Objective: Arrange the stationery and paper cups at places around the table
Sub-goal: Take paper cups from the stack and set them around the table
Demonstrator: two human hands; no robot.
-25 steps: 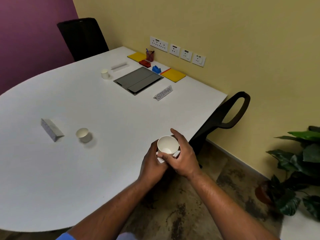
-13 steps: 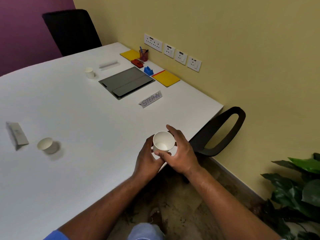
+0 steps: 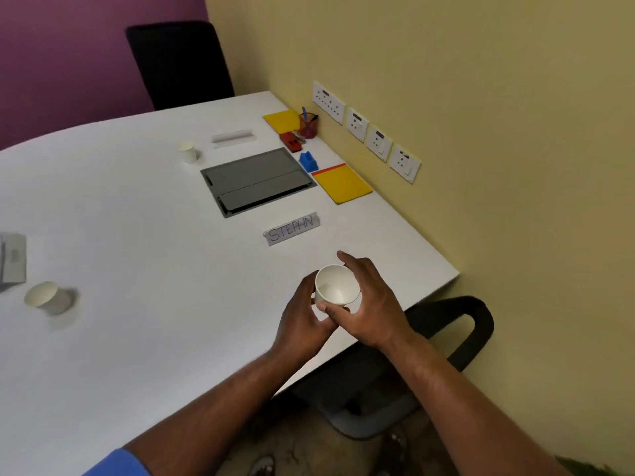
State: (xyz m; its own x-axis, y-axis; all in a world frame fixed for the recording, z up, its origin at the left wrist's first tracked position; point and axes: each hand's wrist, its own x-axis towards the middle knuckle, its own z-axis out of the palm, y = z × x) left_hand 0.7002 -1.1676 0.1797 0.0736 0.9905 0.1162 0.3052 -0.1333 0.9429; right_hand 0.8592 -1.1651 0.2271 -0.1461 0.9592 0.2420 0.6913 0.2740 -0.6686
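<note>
Both hands hold one white paper cup (image 3: 336, 284) above the near right part of the white table (image 3: 137, 242). My right hand (image 3: 369, 304) wraps its right side and my left hand (image 3: 304, 317) cups its left and bottom. Just beyond it stands a folded name card reading "STEPHN" (image 3: 292, 228). A second paper cup (image 3: 48, 297) sits at the left beside another folded card (image 3: 13, 259). A third cup (image 3: 187, 152) stands farther back near a white card (image 3: 233, 137). Yellow pads (image 3: 343, 184), (image 3: 282, 120) lie by the wall.
A grey flap panel (image 3: 256, 182) is set into the table's middle. A pen holder (image 3: 308, 124), a red stapler (image 3: 290, 141) and a blue item (image 3: 308, 161) line the wall side. One black chair (image 3: 446, 341) is tucked under the right edge, another (image 3: 178, 63) at the far end.
The view has swung to the right and closer to the table's right end. Both hands carried the cup forward over the table toward the "STEPHN" card.
</note>
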